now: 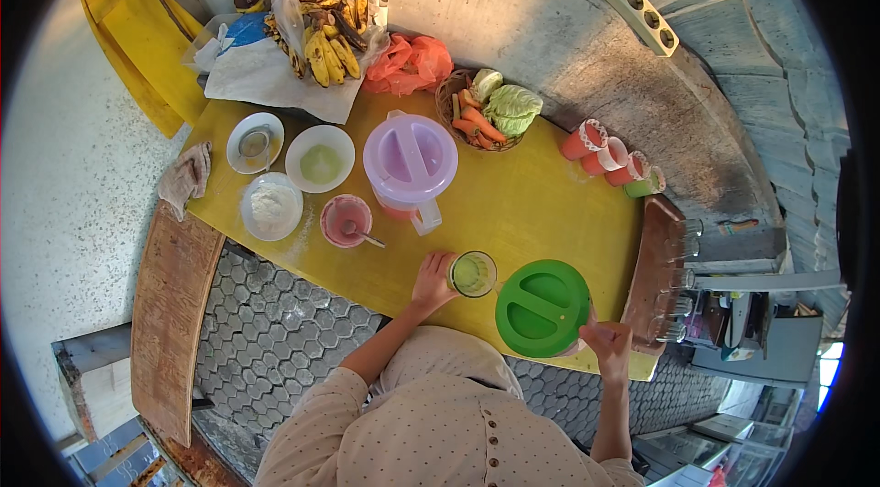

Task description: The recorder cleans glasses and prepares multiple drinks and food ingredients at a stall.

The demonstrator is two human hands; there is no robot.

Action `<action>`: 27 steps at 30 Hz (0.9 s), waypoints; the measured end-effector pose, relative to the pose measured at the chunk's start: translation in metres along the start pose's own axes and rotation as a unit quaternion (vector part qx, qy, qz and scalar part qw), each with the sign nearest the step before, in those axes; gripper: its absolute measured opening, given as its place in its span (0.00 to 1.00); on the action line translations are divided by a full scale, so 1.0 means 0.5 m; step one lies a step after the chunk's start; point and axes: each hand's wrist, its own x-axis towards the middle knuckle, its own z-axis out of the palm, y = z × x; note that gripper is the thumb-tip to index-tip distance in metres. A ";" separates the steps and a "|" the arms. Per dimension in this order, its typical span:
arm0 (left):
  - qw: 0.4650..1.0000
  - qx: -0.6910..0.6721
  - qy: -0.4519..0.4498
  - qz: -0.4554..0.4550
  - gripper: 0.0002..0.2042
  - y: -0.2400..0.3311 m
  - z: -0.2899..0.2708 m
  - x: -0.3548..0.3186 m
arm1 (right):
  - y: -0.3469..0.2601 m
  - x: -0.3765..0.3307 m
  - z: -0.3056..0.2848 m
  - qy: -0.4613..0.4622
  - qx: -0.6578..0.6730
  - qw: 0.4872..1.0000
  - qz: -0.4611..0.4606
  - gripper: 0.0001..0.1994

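Observation:
My left hand (434, 282) is wrapped round the side of a clear drinking glass (473, 274) with pale green liquid in it, near the table's front edge. Just right of the glass is a pitcher with a round green lid (543, 308). My right hand (606, 340) is closed at the pitcher's right side, where its handle would be; the lid hides most of the pitcher's body. Farther back stands a second pitcher with a lilac lid (410, 160), its handle toward me. Left of that, a spoon leans in a pink cup (346, 220).
The yellow table (513, 203) bears a bowl of white powder (271, 207), a bowl with green residue (320, 159) and a bowl with a strainer (255, 143). Behind are bananas (330, 56), a vegetable basket (486, 111) and several red and green cups (605, 157). A power strip (632, 6) hangs beyond.

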 end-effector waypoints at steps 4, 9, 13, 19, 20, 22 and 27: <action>1.000 -0.003 -0.005 -0.004 0.35 -0.005 0.004 -0.002 | -0.017 -0.003 -0.001 -0.002 0.015 1.000 0.000 0.20; 1.000 -0.010 -0.002 -0.004 0.35 0.001 0.000 0.000 | -0.024 -0.005 -0.008 0.004 0.016 1.000 -0.004 0.20; 1.000 -0.011 0.000 -0.001 0.35 -0.003 0.001 -0.001 | -0.030 -0.006 -0.016 0.004 0.017 1.000 -0.007 0.20; 0.999 -0.009 0.030 0.028 0.29 0.003 -0.006 0.006 | -0.054 -0.006 -0.027 0.010 0.021 1.000 -0.010 0.18; 0.999 -0.010 0.030 0.029 0.29 0.003 -0.006 0.006 | -0.059 -0.006 -0.026 0.011 0.017 1.000 -0.015 0.18; 0.999 -0.013 0.032 0.031 0.29 0.003 -0.004 0.007 | -0.062 -0.009 -0.023 0.029 0.023 0.999 -0.027 0.18; 1.000 -0.008 0.018 0.009 0.32 0.000 0.000 0.000 | -0.060 -0.013 -0.049 0.003 0.001 1.000 -0.013 0.08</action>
